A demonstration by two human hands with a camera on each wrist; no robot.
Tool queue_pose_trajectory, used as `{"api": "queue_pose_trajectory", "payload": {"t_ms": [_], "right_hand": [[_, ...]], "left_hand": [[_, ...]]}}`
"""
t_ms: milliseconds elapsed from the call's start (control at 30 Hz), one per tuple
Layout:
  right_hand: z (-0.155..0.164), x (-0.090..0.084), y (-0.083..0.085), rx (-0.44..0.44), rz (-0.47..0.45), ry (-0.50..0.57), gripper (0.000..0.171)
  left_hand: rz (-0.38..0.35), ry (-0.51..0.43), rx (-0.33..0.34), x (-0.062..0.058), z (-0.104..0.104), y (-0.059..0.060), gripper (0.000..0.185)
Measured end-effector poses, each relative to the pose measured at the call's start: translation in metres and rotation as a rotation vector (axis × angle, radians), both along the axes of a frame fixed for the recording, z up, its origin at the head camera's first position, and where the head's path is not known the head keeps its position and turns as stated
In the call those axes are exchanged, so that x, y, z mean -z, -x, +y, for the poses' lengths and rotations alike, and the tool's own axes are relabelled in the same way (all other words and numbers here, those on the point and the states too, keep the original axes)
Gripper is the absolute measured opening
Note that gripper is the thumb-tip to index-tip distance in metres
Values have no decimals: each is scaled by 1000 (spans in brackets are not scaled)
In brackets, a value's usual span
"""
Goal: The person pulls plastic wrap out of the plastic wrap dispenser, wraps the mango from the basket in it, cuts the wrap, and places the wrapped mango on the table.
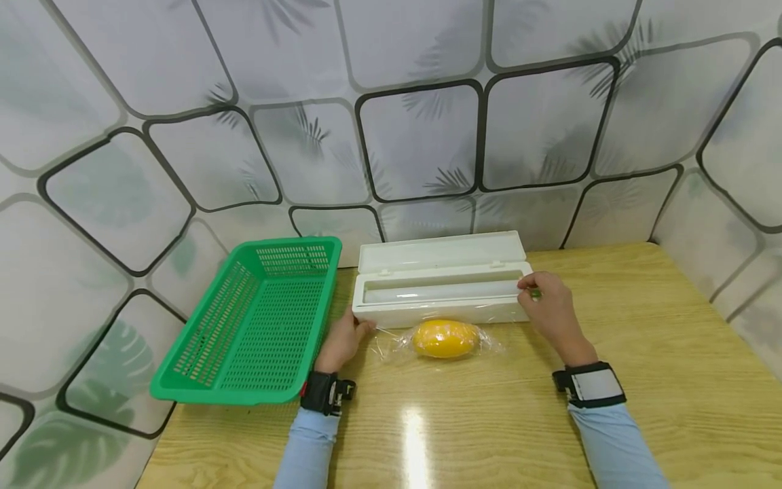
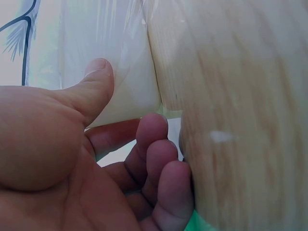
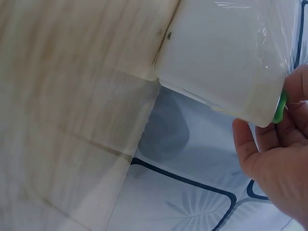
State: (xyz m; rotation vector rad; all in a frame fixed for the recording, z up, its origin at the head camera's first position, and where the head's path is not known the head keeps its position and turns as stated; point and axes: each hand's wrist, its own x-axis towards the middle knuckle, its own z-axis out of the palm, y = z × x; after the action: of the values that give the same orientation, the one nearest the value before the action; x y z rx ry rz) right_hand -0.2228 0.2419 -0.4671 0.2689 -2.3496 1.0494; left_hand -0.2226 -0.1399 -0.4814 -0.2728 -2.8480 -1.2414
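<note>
A white cling film dispenser (image 1: 440, 314) stands on the table with its lid raised and a film roll (image 1: 440, 291) inside. At its left end my left hand (image 1: 341, 341) grips the lower corner. The left wrist view has the thumb (image 2: 98, 79) on the dispenser's face and the other fingers curled at its end. My right hand (image 1: 550, 309) pinches a small green slide cutter (image 3: 280, 107) at the upper right corner. In front of the dispenser lies a yellow oval fruit (image 1: 444, 339) wrapped in clear film, with loose film spreading at both sides.
To the left, a green plastic basket (image 1: 244, 397) with slotted sides stands right beside my left hand and wrist. A patterned wall (image 1: 421, 142) rises behind the wooden table (image 1: 489, 428). Black straps with small devices circle both wrists.
</note>
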Motion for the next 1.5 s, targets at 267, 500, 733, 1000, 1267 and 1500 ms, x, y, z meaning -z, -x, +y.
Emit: {"api": "queue_pose_trajectory", "payload": {"t_ms": [267, 500, 733, 1000, 1267, 1500], "right_hand": [[-1, -1, 1, -34, 17, -23, 13], [-3, -8, -3, -96, -34, -68, 16], [-26, -22, -13, -129, 127, -173, 17], [-77, -23, -36, -383, 13, -500, 32], [-96, 3, -39, -350, -73, -582, 58], [-96, 9, -37, -327, -63, -588, 62]], "left_hand": [[21, 15, -11, 2, -3, -2, 40], [-12, 70, -43, -2, -3, -9, 47], [-102, 119, -74, -12, -1, -12, 60], [-136, 51, -80, -26, 4, -13, 75], [-157, 32, -80, -33, 6, -16, 78], [-107, 137, -97, -38, 8, -19, 75]]}}
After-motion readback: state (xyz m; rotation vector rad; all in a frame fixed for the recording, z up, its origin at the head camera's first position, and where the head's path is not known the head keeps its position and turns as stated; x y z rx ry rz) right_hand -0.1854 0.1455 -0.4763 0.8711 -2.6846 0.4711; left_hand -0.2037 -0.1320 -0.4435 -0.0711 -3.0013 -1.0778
